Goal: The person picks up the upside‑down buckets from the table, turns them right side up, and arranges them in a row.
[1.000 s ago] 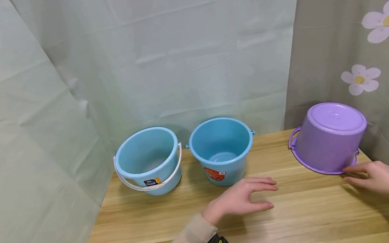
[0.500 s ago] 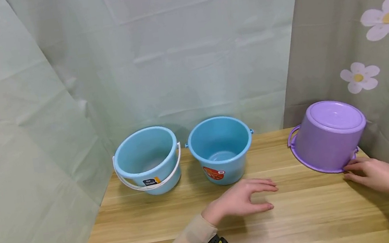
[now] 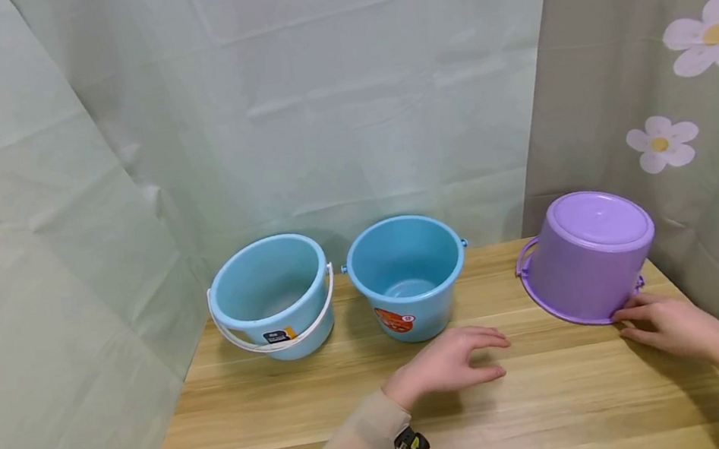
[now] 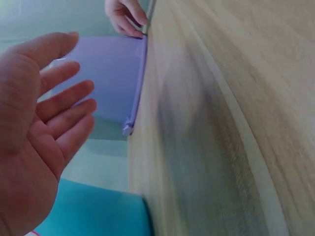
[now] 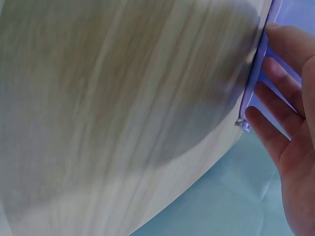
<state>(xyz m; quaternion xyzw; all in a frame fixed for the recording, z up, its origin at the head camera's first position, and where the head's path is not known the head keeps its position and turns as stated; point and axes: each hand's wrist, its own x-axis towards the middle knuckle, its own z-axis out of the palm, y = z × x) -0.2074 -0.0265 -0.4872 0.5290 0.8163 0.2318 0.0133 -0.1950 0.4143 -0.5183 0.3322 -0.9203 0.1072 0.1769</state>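
Note:
In the head view a purple bucket (image 3: 587, 269) sits upside down at the right of the table, its handle low at the left side. My right hand (image 3: 678, 333) touches the bucket's rim at its near right side. Seen from the right wrist, the thumb and fairly straight fingers (image 5: 278, 105) lie against the rim and outer wall. My left hand (image 3: 451, 361) holds nothing, its fingers loosely spread over the table in front of a blue bucket (image 3: 413, 309). From the left wrist the palm shows bare.
A lighter blue bucket (image 3: 297, 318) with a white handle stands upright left of the blue one. All stand on a wooden table (image 3: 256, 423). Pale curtains (image 3: 349, 103) hang behind and at the sides.
The purple bucket has slid a little to the left, with my right hand moving along at its rim. My left hand has barely shifted, and the blue buckets stay put.

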